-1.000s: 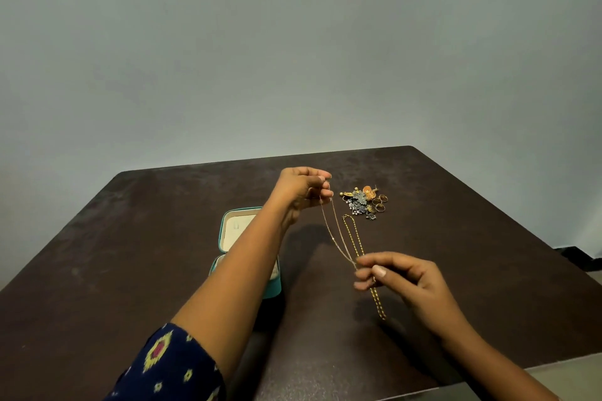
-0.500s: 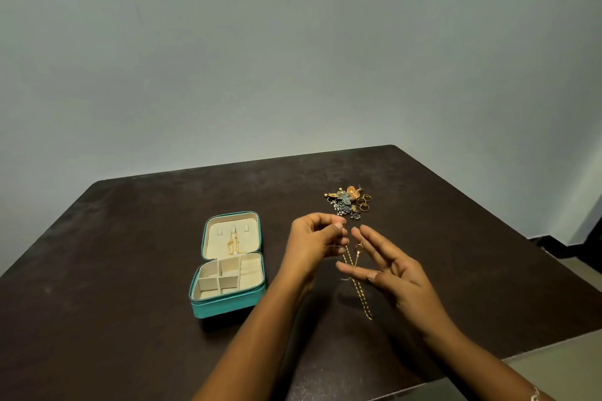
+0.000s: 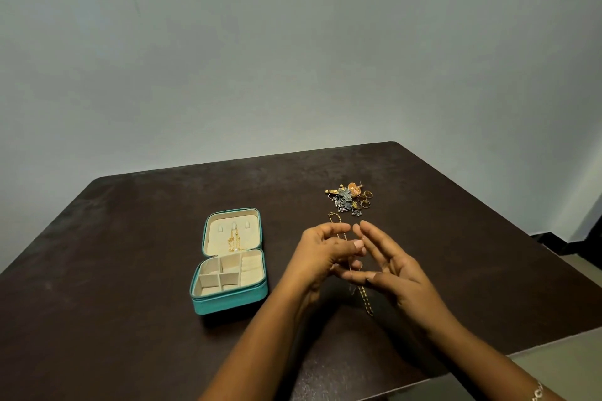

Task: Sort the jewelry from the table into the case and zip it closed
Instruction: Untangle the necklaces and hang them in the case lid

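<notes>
An open teal jewelry case (image 3: 228, 304) sits left of centre on the dark table (image 3: 130, 254). Its cream lid holds a gold necklace (image 3: 234, 242) on hooks, and the divided compartments below look bare. A thin gold chain (image 3: 365, 298) runs between my hands; one end shows above my fingers and the other trails toward the table's near edge. My left hand (image 3: 321, 255) has its fingers curled and pinches the chain. My right hand (image 3: 392, 265) faces it with straight fingers, its fingertips close to the left hand's. A pile of mixed jewelry (image 3: 350, 197) lies beyond both hands.
The pile has rings, brooch-like pieces and an orange ornament. The table's right edge falls off to a pale floor (image 3: 553, 365). A plain grey wall (image 3: 293, 58) rises behind the table. A bracelet (image 3: 537, 393) is on my right wrist.
My left hand came down from near the pile to meet my right hand by the chain. My right hand let go its pinch and straightened its fingers. The case is now uncovered.
</notes>
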`<act>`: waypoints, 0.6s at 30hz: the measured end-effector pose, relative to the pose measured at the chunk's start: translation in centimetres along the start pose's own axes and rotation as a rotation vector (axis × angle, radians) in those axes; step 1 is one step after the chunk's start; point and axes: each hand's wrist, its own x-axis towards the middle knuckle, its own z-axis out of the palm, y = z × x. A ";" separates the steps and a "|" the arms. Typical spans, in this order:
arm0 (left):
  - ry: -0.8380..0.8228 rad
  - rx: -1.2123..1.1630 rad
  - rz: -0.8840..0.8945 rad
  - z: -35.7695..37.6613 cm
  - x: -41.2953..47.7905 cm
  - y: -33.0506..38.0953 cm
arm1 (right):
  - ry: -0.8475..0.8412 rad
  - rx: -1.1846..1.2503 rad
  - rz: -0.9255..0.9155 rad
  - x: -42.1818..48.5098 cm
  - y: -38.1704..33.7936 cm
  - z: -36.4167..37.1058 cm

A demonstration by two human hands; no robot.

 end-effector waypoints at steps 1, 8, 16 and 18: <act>0.001 0.016 -0.005 -0.1 0.0 0.0 | 0.004 -0.008 0.016 0.0 0.0 -0.1; -0.057 0.045 0.017 -0.7 0.1 1.2 | 0.112 -0.166 0.064 -0.2 -0.3 -0.8; -0.152 -0.081 0.017 -0.2 -0.4 2.4 | 0.099 -0.201 0.122 -0.3 -0.4 -1.0; -0.158 -0.111 0.009 0.1 -0.4 2.5 | 0.051 -0.139 0.164 -0.4 -0.3 -0.7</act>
